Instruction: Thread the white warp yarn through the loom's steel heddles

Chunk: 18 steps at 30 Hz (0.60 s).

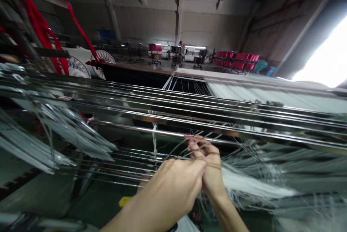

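My left hand [179,181] is closed, its back toward me and its fingertips pressed against my right hand; what they pinch is hidden. My right hand [211,161] has its fingers curled around thin pale threads [177,147] that run off to the left. Both hands are just below a bright metal rod [135,128] of a loom-like frame. A dense bundle of white threads [252,183] spreads to the right of my right hand. A white tie [154,138] hangs around the rod, left of the hands.
Long metal bars [121,111] cross the view above the hands. Flat metal strips [73,127] hang at the left, near red straps [40,26]. Thin horizontal rods [130,168] lie behind my left hand. Racks of red spools [235,58] stand in the background.
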Available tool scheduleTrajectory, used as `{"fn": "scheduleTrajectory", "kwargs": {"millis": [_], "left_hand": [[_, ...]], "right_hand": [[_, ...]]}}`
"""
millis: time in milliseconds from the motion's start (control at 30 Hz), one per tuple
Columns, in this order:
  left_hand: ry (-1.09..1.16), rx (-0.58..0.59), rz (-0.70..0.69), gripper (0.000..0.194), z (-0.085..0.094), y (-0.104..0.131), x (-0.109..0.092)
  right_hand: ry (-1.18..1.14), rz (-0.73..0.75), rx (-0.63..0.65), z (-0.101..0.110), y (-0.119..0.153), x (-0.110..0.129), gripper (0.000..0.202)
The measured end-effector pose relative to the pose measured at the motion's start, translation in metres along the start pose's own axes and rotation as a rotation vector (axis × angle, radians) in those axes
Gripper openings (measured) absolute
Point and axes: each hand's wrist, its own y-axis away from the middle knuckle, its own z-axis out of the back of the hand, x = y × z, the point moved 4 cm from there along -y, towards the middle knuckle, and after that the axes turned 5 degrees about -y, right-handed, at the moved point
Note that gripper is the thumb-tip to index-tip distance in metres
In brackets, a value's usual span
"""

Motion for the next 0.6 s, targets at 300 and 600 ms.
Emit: {"fn": "scheduleTrajectory", "kwargs": {"millis": [300,600], "left_hand": [[0.041,0.099,0.076,0.018,-0.011,0.012,0.013],[0.154,0.006,0.059,0.02,0.002,0.003,-0.003]], "right_hand": [[0.074,0.037,0.016,0.005,0.003,-0.002,0.006],[0.087,-0.009,0.02,0.006,0.001,0.001,0.009]]}}
